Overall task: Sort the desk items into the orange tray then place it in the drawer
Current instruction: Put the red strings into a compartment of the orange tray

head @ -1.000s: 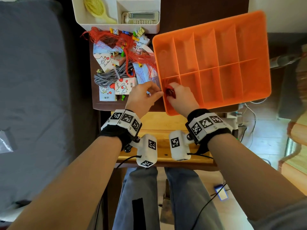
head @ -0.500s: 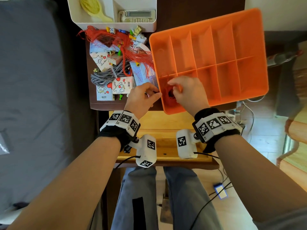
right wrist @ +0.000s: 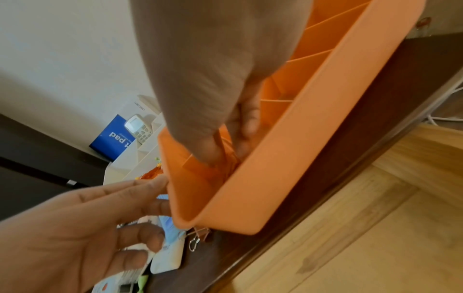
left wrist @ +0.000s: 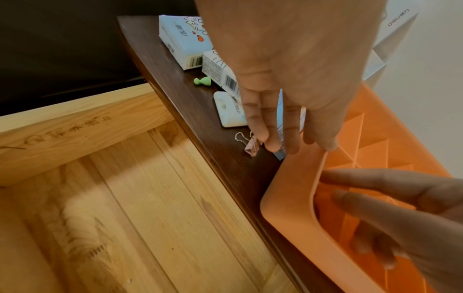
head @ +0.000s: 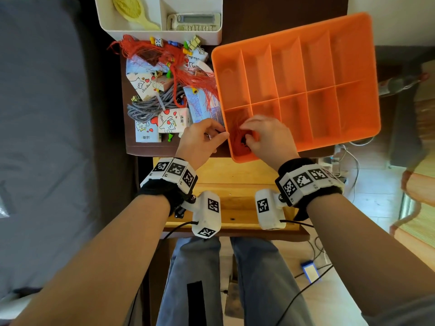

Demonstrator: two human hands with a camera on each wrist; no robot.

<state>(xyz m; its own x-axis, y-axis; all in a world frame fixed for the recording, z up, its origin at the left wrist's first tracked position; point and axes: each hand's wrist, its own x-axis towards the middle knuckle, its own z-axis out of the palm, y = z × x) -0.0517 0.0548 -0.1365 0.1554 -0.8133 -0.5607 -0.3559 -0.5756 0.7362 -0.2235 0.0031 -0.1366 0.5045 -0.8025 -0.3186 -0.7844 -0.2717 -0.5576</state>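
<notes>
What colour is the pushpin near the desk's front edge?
Light green. The pushpin shows best in the left wrist view, lying on the dark desk beside the tissue packs.

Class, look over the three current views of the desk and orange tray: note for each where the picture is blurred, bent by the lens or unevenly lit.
Head view: wide-angle bending bows the orange tray, while the desk's far edge sits in shadow. Left wrist view: the right hand is softly blurred, and a bright band of light crosses the drawer floor. Right wrist view: the right hand is motion-smeared and fills the frame, with the tray rim sharper.
</notes>
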